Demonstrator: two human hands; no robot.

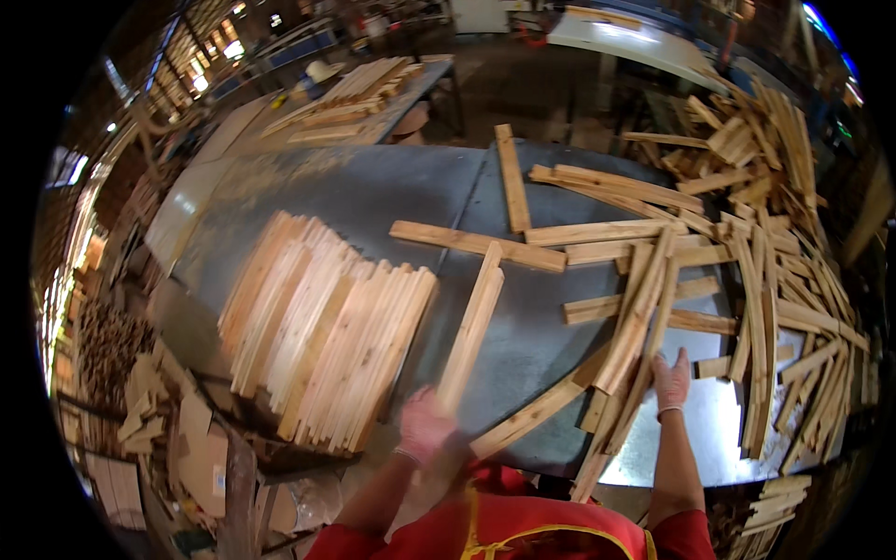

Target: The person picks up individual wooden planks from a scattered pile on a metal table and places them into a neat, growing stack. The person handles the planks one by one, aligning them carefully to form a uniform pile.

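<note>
My left hand (427, 427), slightly blurred and in a pale glove, is closed around the near end of a wooden slat (473, 322) that points away from me over the dark metal tabletop (513, 392). To its left lies a row of pale slats (322, 327) set side by side. My right hand (671, 383), also gloved, has its fingers apart and pointing away from me. It is right beside a leaning bundle of slats (639, 322), perhaps touching the edge of one. Loose slats (607, 231) lie crosswise farther off.
A tangled heap of slats (793, 252) covers the table's right side. Behind, another table (411, 98) carries more slats, and a white-topped table (635, 42) stands at the far right. Wood offcuts (140, 411) are piled low on the left.
</note>
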